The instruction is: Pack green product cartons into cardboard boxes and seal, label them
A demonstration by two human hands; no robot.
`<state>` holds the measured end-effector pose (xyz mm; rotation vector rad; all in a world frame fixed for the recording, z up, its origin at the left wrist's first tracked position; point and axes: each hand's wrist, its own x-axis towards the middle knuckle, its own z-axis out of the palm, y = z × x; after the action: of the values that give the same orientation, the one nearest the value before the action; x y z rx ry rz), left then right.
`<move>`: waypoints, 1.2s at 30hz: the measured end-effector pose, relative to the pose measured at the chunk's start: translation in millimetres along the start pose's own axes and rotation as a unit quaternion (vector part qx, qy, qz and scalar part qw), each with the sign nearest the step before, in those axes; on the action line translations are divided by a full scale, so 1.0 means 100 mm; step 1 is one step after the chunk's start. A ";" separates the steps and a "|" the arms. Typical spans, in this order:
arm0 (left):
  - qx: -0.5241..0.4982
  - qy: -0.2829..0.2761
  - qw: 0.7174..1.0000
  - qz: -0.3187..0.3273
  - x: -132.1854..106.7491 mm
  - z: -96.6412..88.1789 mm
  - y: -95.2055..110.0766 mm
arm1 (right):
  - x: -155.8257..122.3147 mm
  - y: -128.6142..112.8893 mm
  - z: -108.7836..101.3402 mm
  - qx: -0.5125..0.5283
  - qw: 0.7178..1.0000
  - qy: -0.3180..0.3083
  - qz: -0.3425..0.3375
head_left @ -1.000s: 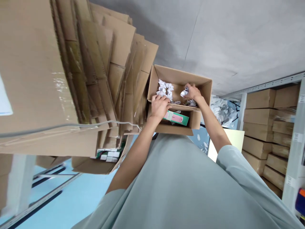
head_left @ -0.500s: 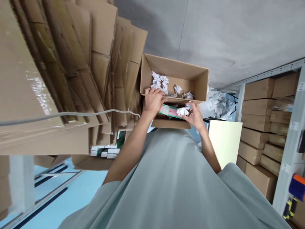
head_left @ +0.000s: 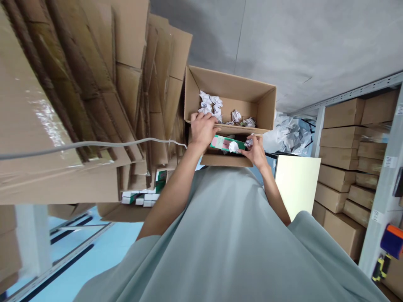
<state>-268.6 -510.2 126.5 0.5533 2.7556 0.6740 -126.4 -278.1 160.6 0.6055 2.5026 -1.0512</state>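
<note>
One crumpled paper wad [head_left: 248, 143] sits between the spread thumb and fingers of the right hand [head_left: 256, 154]; whether they press on it I cannot tell. Just beside the thumb tip, a white paper ball [head_left: 233, 147] lies on a green-and-pink printed box [head_left: 220, 142] inside the near carton, whose front flap [head_left: 226, 161] stands close to the person's shirt [head_left: 226, 218]. The left hand [head_left: 201, 129] bends over the near rim of the far carton [head_left: 233, 86]; how firmly it grips the board is hidden. To handle this well, I would use soft fingertips, so the paper stays springy, keep the thumb from dragging the ball off the printed box, and let the left hand steady the rim without bowing it. More paper clumps [head_left: 210, 102] lie at the left of the far carton. Beyond, flattened cartons [head_left: 126, 79] stand on the left, while a bag of crumpled paper [head_left: 289, 135], a pale yellow board [head_left: 297, 184] and shelved cartons [head_left: 338, 157] fill the right.
</note>
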 end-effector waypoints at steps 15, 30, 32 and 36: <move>0.026 -0.013 1.000 0.003 -0.02 -0.07 0.05 | 0.04 -0.48 0.37 -0.172 0.973 -0.139 -0.067; 0.040 -0.031 0.999 -0.011 0.01 -0.08 0.03 | 1.82 -0.83 -0.39 -0.264 0.950 -0.071 -0.147; 0.043 -0.029 0.999 -0.011 0.01 -0.07 0.02 | 2.29 -0.83 -0.13 -0.318 0.931 -0.142 -0.107; 0.047 -0.030 0.998 -0.014 0.02 -0.07 0.04 | 2.58 -0.68 0.27 -0.373 0.897 -0.231 -0.051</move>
<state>-271.8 -508.7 134.1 0.5446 2.7437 0.5145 -374.9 -277.7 59.2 -0.0142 2.2552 -0.1549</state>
